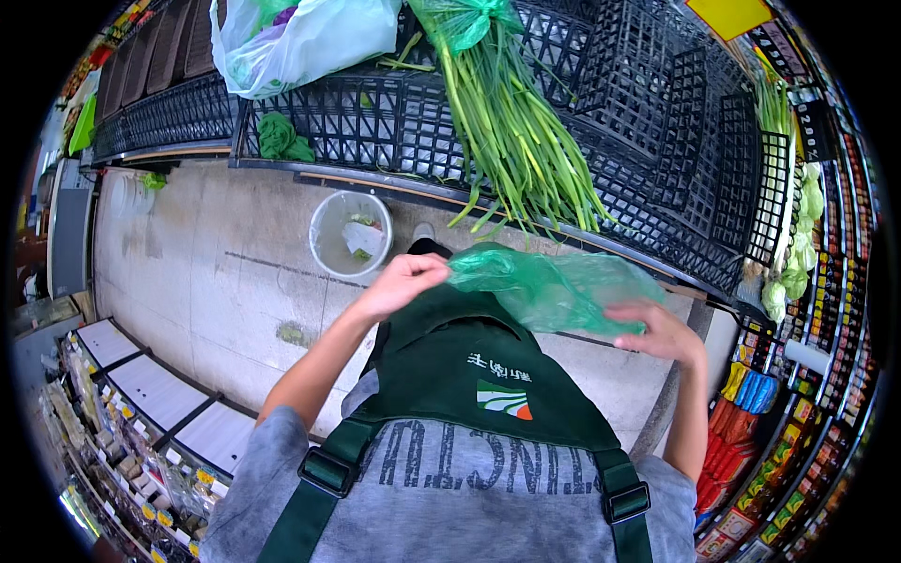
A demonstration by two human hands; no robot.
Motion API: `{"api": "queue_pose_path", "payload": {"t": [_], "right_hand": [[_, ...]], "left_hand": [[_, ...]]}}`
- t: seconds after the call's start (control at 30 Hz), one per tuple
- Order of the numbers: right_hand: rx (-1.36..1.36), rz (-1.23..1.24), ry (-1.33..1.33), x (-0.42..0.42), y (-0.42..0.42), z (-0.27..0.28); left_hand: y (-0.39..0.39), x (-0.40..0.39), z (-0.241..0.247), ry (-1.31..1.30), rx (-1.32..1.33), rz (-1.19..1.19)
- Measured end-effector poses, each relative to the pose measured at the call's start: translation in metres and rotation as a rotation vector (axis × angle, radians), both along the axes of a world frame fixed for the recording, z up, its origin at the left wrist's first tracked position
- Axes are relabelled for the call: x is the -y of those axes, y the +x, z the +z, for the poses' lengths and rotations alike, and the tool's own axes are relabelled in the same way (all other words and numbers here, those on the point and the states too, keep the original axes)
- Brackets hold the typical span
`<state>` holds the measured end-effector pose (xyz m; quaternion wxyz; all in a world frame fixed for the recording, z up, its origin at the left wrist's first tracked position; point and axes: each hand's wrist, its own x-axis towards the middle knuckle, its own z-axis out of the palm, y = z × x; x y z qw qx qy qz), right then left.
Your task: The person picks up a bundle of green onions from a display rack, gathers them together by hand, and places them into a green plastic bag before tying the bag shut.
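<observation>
A thin green plastic bag [542, 285] stretches between my hands in front of the dark green apron [450, 359]. My left hand [405, 285] pinches its gathered left end. At the other end, my right hand [651, 327] touches the film with fingers and thumb apart; whether it grips the film is unclear. Beyond the bag, a bunch of long green leafy stalks [521, 134], like scallions or garlic greens, lies across black plastic crates [345, 119]. Its upper end is wrapped in green plastic [479, 21], and the leaf tips hang over the display's front edge.
A white plastic bag [317, 46] and a crumpled green cloth or bag [281, 137] rest on the crates. On the floor stands a whitish bin [350, 232] with scraps inside, near my shoe [423, 232]. Stocked shelves [788, 450] flank the right; white-topped display units [158, 387] stand lower left.
</observation>
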<state>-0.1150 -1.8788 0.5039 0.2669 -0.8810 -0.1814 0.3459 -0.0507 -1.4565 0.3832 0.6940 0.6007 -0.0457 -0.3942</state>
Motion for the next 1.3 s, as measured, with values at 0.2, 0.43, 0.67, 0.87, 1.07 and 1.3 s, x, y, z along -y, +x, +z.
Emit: {"api": "queue_pose_path", "payload": {"t": [0.2,0.43,0.67,0.87,1.07,1.3], "right_hand": [[-0.639,-0.349,0.297,-0.119,0.01,-0.19],[-0.156,-0.166,0.086,-0.127,0.065,-0.147],[0.756,-0.466,0.042,-0.111,0.269,-0.085],[0.133,-0.577,-0.068,-0.098,0.327,-0.143],[-0.032,-0.496,0.292,-0.133,0.316,-0.101],[-0.68,-0.654,1.433,-0.213,0.282,-0.039]], "left_hand": [[-0.011,0.027,0.031,-0.333,-0.123,0.203],[0.007,-0.037,0.023,-0.117,-0.253,0.292],[0.068,0.006,0.014,0.029,0.044,0.29],[0.159,0.073,-0.056,0.238,0.345,0.461],[0.172,0.107,-0.049,0.292,0.537,0.528],[0.19,0.059,0.091,0.245,0.544,0.274]]}}
